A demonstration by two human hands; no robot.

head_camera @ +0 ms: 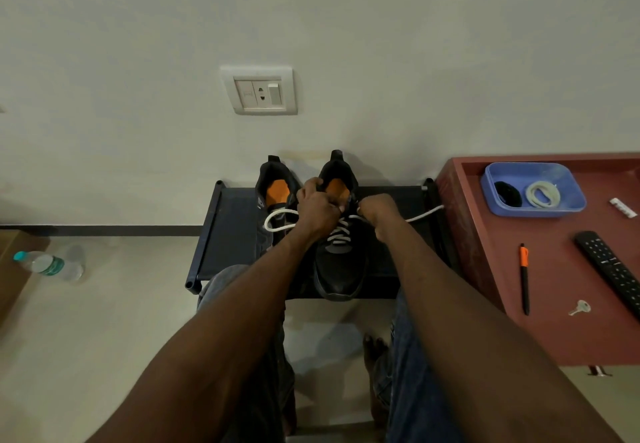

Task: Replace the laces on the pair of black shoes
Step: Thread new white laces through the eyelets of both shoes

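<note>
Two black shoes with orange insoles stand on a low black rack [228, 235]. The right shoe [337, 269] carries a white lace [339, 233] crossed through its eyelets. My left hand [317, 205] grips the shoe's collar and tongue near the top eyelets. My right hand [375, 210] pinches the lace at the upper right eyelet. One lace end loops out to the left [277, 221]; the other runs right [426, 214] across the rack. The left shoe [273, 197] stands behind my left forearm, partly hidden.
A red-brown table [554, 321] on the right holds a blue tray [561, 209] with a coiled white lace [542, 194] and a black lace [507, 193], plus a pen [524, 276], a remote [611, 269] and a key [580, 307]. A water bottle [48, 264] lies on the floor at left.
</note>
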